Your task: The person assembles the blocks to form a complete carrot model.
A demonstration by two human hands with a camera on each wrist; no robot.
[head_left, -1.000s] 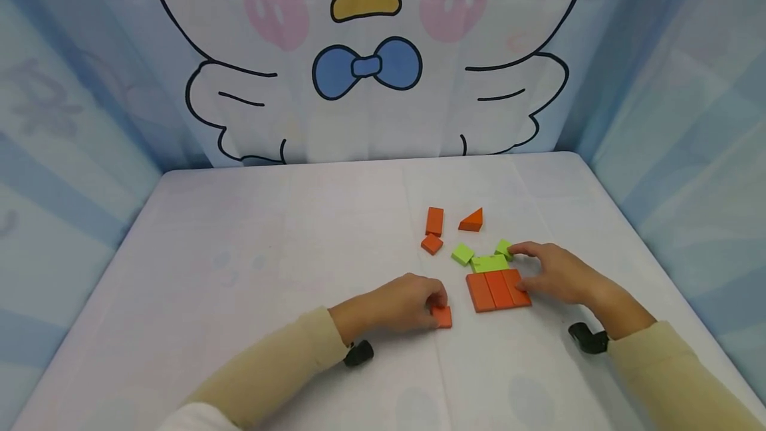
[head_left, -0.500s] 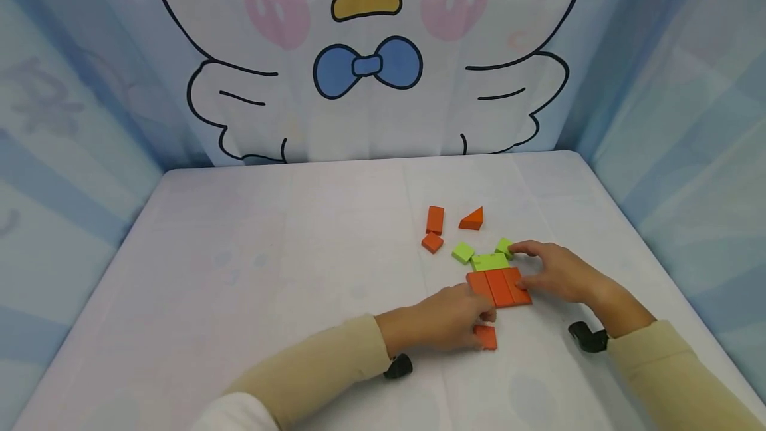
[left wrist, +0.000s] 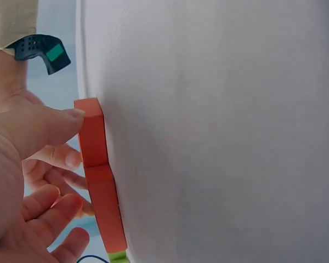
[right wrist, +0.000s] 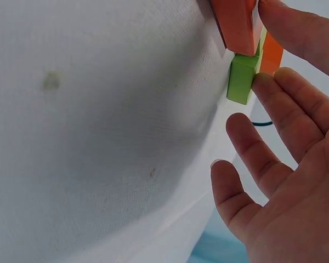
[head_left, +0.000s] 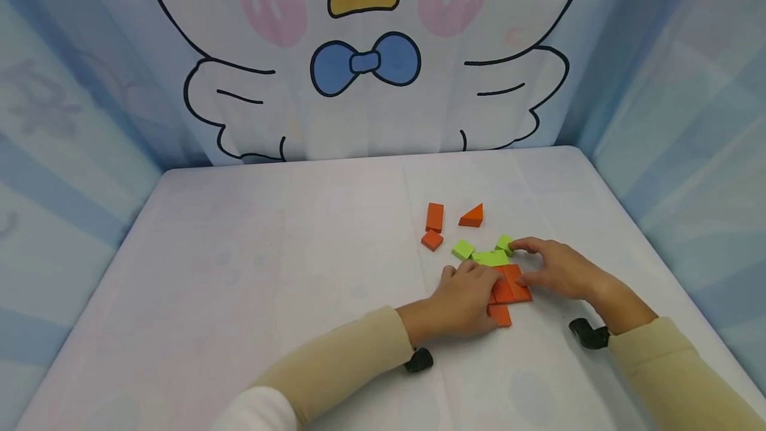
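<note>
"Both hands are on the blocks. How do they lie?"

"Left hand point(head_left: 457, 301) reaches in from the near left, its back upward, fingers lying over the left part of the row of orange slabs point(head_left: 505, 285). Its thumb touches the near block point(head_left: 500, 315), a small orange one; the other fingers, seen from the left wrist, bend loosely clear of that block. Right hand point(head_left: 565, 271) comes from the right with fingers spread, thumb at the row's right end, forefinger by the right green block point(head_left: 504, 243)."

"Which way do the pieces point?"

"The slabs lie side by side, long axes running away from the person, far ends leaning slightly left. The near block sits against the row's near edge. Its long axis I cannot tell; the thumb hides part of it."

"And beyond?"

"A notched green block point(head_left: 491, 258) lies crosswise along the far edge, with the left green block point(head_left: 463, 249) turned cornerwise beside it. Farther off are an orange oblong point(head_left: 435, 217) pointing away, a small tilted orange block point(head_left: 432, 240) at its near end, and an orange triangle point(head_left: 471, 215), its peak to the right."

"Anything in the way?"

"The left hand covers the leftmost slab."
</note>
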